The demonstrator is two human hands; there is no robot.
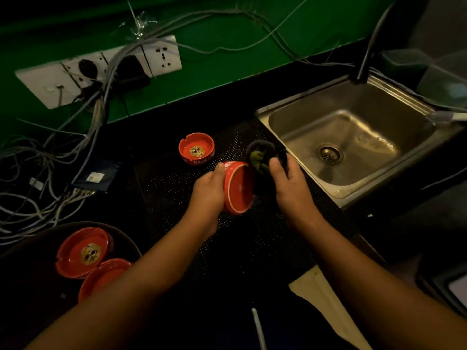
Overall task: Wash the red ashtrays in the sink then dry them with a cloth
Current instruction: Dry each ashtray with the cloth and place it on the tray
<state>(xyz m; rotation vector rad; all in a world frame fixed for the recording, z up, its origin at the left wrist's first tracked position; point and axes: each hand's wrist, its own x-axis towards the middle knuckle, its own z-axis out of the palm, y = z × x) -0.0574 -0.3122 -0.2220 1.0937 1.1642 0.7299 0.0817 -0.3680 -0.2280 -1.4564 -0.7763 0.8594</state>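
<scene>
My left hand [208, 189] grips a red ashtray [238, 188] on its side, its underside turned toward me, above the black dotted mat [177, 188]. My right hand [290, 183] holds a dark cloth [261, 157] with a green patch against the ashtray's far side. Another red ashtray [196, 147] with a gold emblem sits upright on the mat behind. Two more red ashtrays [83, 251] [103, 276] lie in a dark round tray [30, 248] at the lower left. The steel sink [353, 147] is to the right, with no water running.
A wall socket strip [101, 69] with many loose cables [38, 173] is at the left. A dark faucet [366, 54] rises behind the sink. A pale cloth or paper [326, 301] lies at the counter's near edge, with a white stick [259, 329] beside it.
</scene>
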